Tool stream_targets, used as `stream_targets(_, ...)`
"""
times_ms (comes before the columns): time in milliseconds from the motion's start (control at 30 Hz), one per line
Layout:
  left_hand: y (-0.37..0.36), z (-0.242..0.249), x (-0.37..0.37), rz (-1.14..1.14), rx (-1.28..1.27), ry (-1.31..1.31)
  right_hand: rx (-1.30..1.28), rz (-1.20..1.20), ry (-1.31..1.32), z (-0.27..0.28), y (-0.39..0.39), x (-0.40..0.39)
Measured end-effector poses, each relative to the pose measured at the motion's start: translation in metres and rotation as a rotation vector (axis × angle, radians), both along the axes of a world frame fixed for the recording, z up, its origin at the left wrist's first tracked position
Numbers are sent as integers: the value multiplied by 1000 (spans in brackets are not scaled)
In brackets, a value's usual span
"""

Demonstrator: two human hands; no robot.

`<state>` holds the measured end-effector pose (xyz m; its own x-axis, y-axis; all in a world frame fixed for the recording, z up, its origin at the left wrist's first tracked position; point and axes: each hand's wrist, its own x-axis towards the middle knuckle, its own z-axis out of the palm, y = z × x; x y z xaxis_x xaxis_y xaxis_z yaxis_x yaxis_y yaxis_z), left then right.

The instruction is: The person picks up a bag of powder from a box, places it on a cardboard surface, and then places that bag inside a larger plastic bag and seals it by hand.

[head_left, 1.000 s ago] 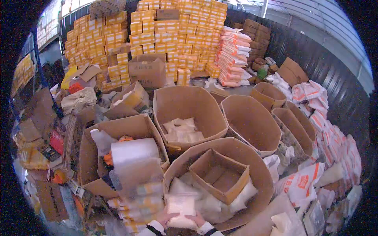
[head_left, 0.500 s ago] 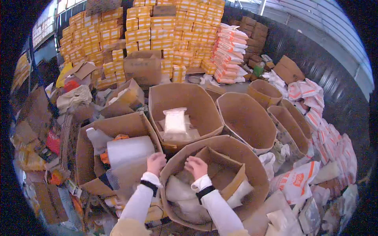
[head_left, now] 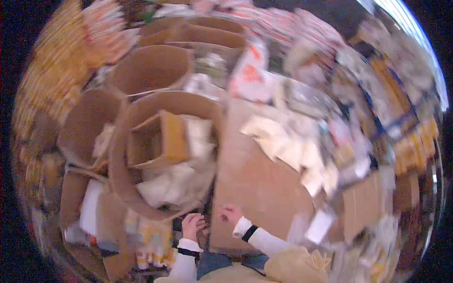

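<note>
My left hand is near the bottom centre, just below the rim of a round cardboard container; its fingers are curled, and whether they hold anything is too blurred to tell. To its right, my right hand is over the near left part of a flat brown cardboard surface, its fingers bent together and blurred. The two hands are apart. Inside the round container are a smaller open box and pale bags.
More open cardboard containers stand behind and left. Torn cream sheets lie on the cardboard surface. A white-and-orange bag is beyond it. Blurred bags and shelving fill the right, with stacked yellow boxes at the far left.
The view has swung right, bringing the flat cardboard surface into the middle. My hands have moved from over the round container's near side to its lower right, outside it.
</note>
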<state>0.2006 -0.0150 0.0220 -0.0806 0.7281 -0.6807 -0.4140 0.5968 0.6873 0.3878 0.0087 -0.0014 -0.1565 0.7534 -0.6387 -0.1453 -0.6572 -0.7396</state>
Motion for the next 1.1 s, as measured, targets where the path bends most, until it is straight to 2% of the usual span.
stream_targets(33, 4, 6, 21, -101, 1, 26, 53, 30, -125, 7, -7, 35)
stream_targets(100, 6, 2, 64, -283, 15, 101, -29, -279, -55, 15, -31, 98)
stream_targets(167, 3, -12, 106, -424, 232, 167, -23, -520, -46, 14, -66, 153)
stream_targets(233, 2, -23, 150, -454, 129, 73, 80, -700, -106, -6, -96, 210)
stream_targets(333, -6, -8, 230, -628, 202, 161, 219, -491, -862, -66, -138, 303)
stream_targets(433, -32, -20, 298, -735, 157, 227, 88, -657, -877, -85, -176, 375)
stream_targets(467, -42, -26, 319, -746, 133, 172, 198, -610, -1064, -85, -186, 397)
stream_targets(567, -72, -29, 376, -803, 118, 76, 21, -852, -661, -69, -182, 449)
stream_targets(600, -78, -25, 392, -846, 156, 86, 52, -796, -712, -105, -177, 472)
stream_targets(700, -83, -11, 423, -887, 194, 137, 8, -586, -919, -120, -134, 498)
stream_targets(767, -79, 14, 436, -872, 197, 195, -47, -439, -917, -201, -99, 516)
stream_targets(833, -78, 44, 438, -827, 198, 269, 29, -489, -810, -187, -71, 508)
stream_targets(900, -72, 45, 431, -856, 307, 349, 109, -532, -700, -169, -40, 499)
stream_targets(933, -71, 41, 425, -872, 354, 387, 60, -542, -663, -154, -32, 497)
stream_targets(967, -70, 33, 420, -832, 282, 376, 12, -553, -626, -139, -24, 495)
stream_targets(1033, -70, 14, 409, -750, 126, 347, -263, -546, -584, -109, -12, 497)
stream_targets(1067, -69, 6, 405, -750, 113, 347, -273, -465, -628, -113, -6, 500)
stream_targets(1100, -69, 0, 399, -752, 95, 348, -217, -488, -577, -117, -4, 501)
